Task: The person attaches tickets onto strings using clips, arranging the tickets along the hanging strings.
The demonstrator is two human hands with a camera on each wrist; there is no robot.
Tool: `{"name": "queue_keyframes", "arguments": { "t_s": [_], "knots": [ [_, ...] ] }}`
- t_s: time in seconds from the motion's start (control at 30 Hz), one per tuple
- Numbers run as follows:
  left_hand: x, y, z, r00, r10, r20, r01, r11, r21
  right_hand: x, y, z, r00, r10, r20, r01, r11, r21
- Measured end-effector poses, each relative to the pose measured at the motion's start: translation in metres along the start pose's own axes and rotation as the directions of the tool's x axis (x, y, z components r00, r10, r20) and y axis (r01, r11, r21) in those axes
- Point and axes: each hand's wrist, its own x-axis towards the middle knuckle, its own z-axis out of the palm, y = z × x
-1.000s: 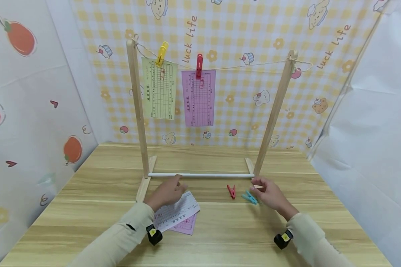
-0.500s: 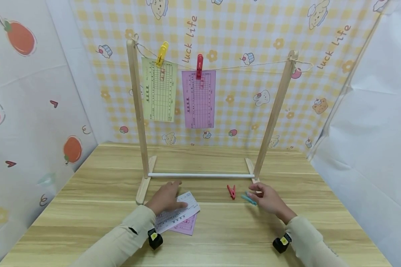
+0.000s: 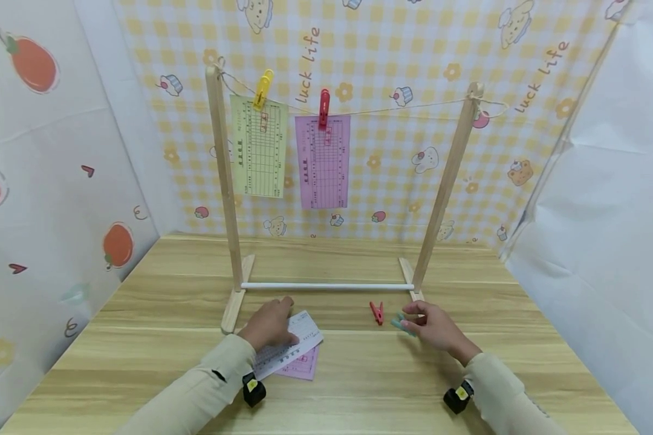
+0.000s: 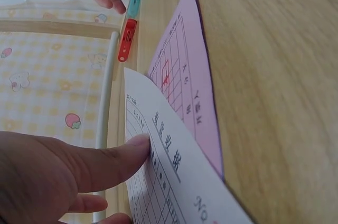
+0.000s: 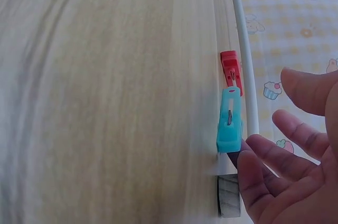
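Note:
My left hand (image 3: 268, 325) is over a white printed slip (image 3: 303, 333); the left wrist view shows its thumb (image 4: 119, 158) resting straight on the paper, other fingers lower by its edge. A purple slip (image 3: 299, 366) lies partly underneath. My right hand (image 3: 436, 328) hovers at a light-blue clothespin (image 5: 230, 121), fingers spread and a fingertip close to the clip's end; contact is unclear. A red clothespin (image 3: 377, 313) lies just left of it. On a string above, a yellow clothespin (image 3: 262, 90) holds a green slip (image 3: 258, 157), and a red clothespin (image 3: 324, 107) a pink-purple slip (image 3: 324, 166).
Two wooden posts (image 3: 223, 175) stand on flat feet (image 3: 233, 311), with a white rod (image 3: 326, 286) between them near the table. Thin twine (image 3: 402, 107) runs between the post tops. A patterned cloth (image 3: 386, 48) hangs behind the wooden table (image 3: 370, 386).
My left thumb has drawn in over the white slip, and both table slips have slid slightly left. My right hand has come lower and closer to the blue clothespin, which has shifted slightly left.

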Motion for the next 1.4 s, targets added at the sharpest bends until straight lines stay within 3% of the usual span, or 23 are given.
{"name": "queue_keyframes", "arguments": {
  "t_s": [0.47, 0.83, 1.2, 1.4],
  "knots": [
    [0.0029, -0.0025, 0.0010, 0.999, 0.034, 0.002, -0.034, 0.999, -0.028, -0.0001, 0.0004, -0.0006, 0.999, -0.044, 0.028, 0.044, 0.999, -0.025],
    [0.0044, -0.0031, 0.0024, 1.000, 0.012, 0.014, -0.012, 0.998, -0.059, 0.0027, 0.0057, -0.0021, 0.988, -0.114, 0.103, 0.123, 0.989, -0.083],
    [0.0052, -0.0024, 0.0035, 1.000, 0.026, -0.011, -0.027, 0.998, -0.059, 0.0004, 0.0016, -0.0018, 0.985, -0.126, 0.120, 0.134, 0.989, -0.061],
    [0.0062, -0.0017, 0.0029, 1.000, 0.003, 0.004, -0.003, 0.998, -0.062, -0.0001, 0.0002, -0.0021, 0.978, -0.140, 0.152, 0.155, 0.984, -0.092]
  ]
}}
